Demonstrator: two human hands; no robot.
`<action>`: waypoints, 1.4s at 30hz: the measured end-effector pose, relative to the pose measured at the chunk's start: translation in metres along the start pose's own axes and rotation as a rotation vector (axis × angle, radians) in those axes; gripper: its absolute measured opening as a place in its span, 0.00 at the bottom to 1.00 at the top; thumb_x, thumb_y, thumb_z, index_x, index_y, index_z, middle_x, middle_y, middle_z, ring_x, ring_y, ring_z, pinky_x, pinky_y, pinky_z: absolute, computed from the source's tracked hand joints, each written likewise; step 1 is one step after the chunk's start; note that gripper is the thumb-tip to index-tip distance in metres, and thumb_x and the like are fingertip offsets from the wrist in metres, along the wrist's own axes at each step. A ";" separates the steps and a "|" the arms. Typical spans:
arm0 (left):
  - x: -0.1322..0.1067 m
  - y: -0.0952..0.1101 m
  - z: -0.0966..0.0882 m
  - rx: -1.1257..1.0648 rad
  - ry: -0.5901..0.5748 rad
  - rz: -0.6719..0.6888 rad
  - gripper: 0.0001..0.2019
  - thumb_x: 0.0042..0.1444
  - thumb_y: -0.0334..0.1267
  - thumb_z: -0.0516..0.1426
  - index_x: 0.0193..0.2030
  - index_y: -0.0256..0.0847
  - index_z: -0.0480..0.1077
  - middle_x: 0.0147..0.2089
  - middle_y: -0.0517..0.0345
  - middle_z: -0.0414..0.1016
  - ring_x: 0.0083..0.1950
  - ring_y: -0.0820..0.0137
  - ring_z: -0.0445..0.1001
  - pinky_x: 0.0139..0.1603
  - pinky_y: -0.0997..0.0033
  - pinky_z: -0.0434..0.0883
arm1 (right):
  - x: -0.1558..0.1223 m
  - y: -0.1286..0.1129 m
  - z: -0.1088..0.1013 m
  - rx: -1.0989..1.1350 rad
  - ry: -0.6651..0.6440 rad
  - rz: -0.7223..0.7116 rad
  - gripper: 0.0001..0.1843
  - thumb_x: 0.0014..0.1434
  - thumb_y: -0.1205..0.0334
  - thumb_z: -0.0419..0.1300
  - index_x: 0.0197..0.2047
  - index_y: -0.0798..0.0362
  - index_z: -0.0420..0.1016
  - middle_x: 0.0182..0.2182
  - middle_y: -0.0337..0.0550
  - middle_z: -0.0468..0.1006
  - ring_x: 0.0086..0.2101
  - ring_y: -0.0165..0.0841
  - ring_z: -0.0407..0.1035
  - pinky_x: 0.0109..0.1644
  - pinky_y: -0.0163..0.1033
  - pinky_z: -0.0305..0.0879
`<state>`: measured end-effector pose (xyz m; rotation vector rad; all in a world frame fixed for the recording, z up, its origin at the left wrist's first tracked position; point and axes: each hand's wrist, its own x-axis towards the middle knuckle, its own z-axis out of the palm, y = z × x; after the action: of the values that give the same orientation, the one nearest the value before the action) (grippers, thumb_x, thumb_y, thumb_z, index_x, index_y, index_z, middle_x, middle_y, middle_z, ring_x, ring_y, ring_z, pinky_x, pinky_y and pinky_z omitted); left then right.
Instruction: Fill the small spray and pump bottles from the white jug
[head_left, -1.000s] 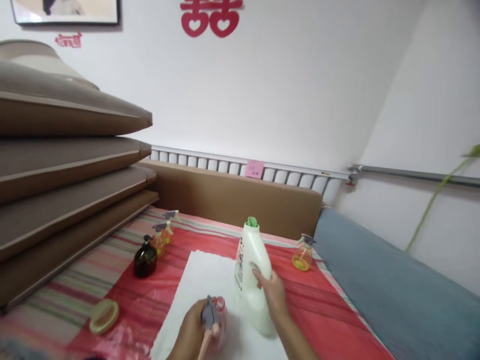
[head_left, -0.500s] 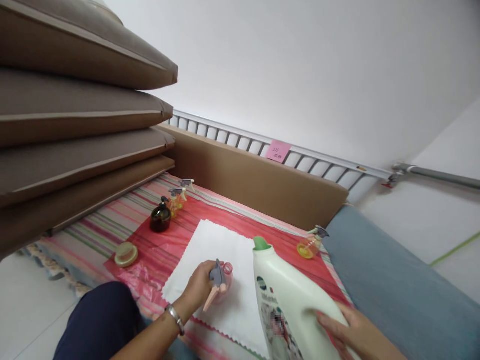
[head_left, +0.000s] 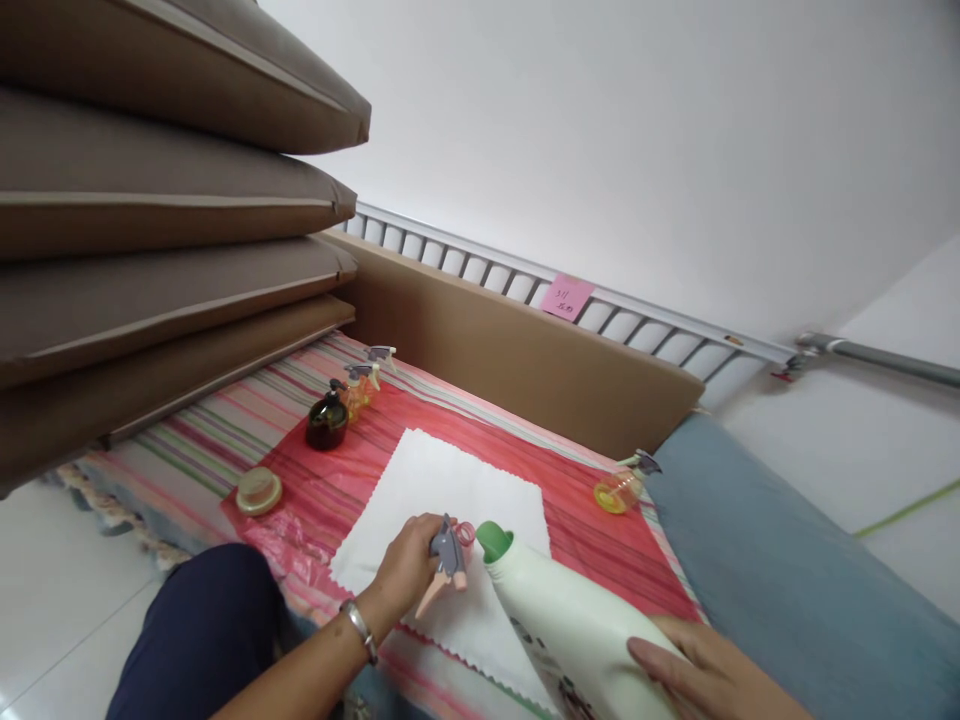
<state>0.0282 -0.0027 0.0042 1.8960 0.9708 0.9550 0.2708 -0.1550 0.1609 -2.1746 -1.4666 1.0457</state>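
Note:
My left hand [head_left: 409, 568] is closed around a small clear pink spray bottle [head_left: 452, 548] with a grey trigger head, held on the white cloth [head_left: 457, 490]. My right hand [head_left: 701, 675] grips the body of a large white detergent bottle [head_left: 574, 625], tilted over so its green spout [head_left: 493, 541] sits right beside the small bottle's open mouth. A silver bangle [head_left: 360, 628] is on my left wrist.
A red striped sheet [head_left: 600, 540] covers the surface. On it stand a dark pump bottle [head_left: 327, 422], two small orange spray bottles [head_left: 360, 385], another orange spray bottle [head_left: 621, 486] at the right and a round lid [head_left: 259, 491]. Stacked brown cushions [head_left: 150, 260] loom on the left; a grey-blue mattress [head_left: 787, 590] lies on the right.
The detergent bottle was lifted off the cloth, tipped over and its spout brought to the small spray bottle. The view has dropped lower.

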 end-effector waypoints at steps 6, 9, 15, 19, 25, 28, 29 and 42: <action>-0.001 -0.003 0.002 0.032 -0.005 -0.012 0.13 0.41 0.22 0.52 0.33 0.40 0.71 0.36 0.56 0.73 0.40 0.64 0.68 0.41 0.69 0.63 | 0.002 -0.016 -0.005 -0.019 0.036 -0.001 0.23 0.45 0.37 0.59 0.21 0.50 0.73 0.15 0.39 0.70 0.15 0.29 0.61 0.17 0.33 0.53; -0.001 -0.004 0.002 0.035 -0.007 -0.011 0.14 0.42 0.22 0.53 0.35 0.41 0.71 0.39 0.55 0.73 0.43 0.63 0.68 0.43 0.69 0.63 | 0.004 -0.022 -0.009 -0.029 0.012 0.005 0.24 0.43 0.37 0.60 0.19 0.51 0.71 0.15 0.38 0.68 0.14 0.28 0.59 0.16 0.33 0.51; -0.002 -0.003 0.002 0.027 -0.012 0.001 0.14 0.43 0.24 0.53 0.36 0.41 0.71 0.39 0.55 0.74 0.43 0.63 0.68 0.45 0.68 0.63 | 0.005 -0.028 -0.012 -0.068 -0.034 0.044 0.25 0.45 0.36 0.58 0.20 0.51 0.66 0.13 0.34 0.64 0.12 0.25 0.56 0.17 0.32 0.50; -0.002 -0.001 0.002 0.050 -0.017 -0.005 0.14 0.42 0.24 0.52 0.35 0.41 0.70 0.39 0.55 0.73 0.42 0.63 0.68 0.43 0.69 0.63 | 0.005 -0.035 -0.013 -0.062 -0.009 0.041 0.23 0.44 0.37 0.58 0.19 0.51 0.66 0.13 0.35 0.64 0.12 0.26 0.55 0.16 0.33 0.48; -0.003 0.002 0.003 0.074 -0.031 0.013 0.14 0.43 0.24 0.53 0.37 0.41 0.70 0.41 0.55 0.73 0.44 0.64 0.67 0.43 0.70 0.63 | 0.009 -0.035 -0.022 -0.194 -0.062 0.021 0.23 0.49 0.38 0.55 0.22 0.52 0.67 0.16 0.35 0.65 0.13 0.24 0.56 0.16 0.31 0.50; -0.002 0.002 0.004 0.094 -0.048 -0.001 0.14 0.44 0.24 0.53 0.37 0.42 0.70 0.41 0.55 0.73 0.45 0.64 0.67 0.44 0.70 0.63 | 0.014 -0.031 -0.025 -0.285 -0.076 0.013 0.24 0.49 0.38 0.52 0.24 0.53 0.66 0.17 0.34 0.65 0.13 0.24 0.57 0.15 0.29 0.52; -0.002 0.003 0.004 0.098 -0.053 -0.002 0.14 0.45 0.25 0.53 0.38 0.42 0.69 0.42 0.55 0.73 0.45 0.64 0.67 0.44 0.70 0.63 | 0.015 -0.031 -0.026 -0.309 -0.081 0.014 0.25 0.49 0.38 0.52 0.24 0.53 0.66 0.18 0.34 0.65 0.13 0.24 0.58 0.15 0.29 0.53; -0.002 0.004 0.003 0.105 -0.037 0.019 0.12 0.46 0.26 0.54 0.37 0.43 0.69 0.42 0.57 0.73 0.45 0.65 0.68 0.44 0.71 0.63 | 0.017 -0.042 -0.031 -0.351 -0.132 0.037 0.24 0.52 0.40 0.50 0.27 0.56 0.65 0.17 0.35 0.65 0.13 0.23 0.57 0.14 0.28 0.52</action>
<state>0.0314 -0.0075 0.0058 2.0067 0.9999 0.8917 0.2685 -0.1184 0.2009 -2.4146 -1.7919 1.0239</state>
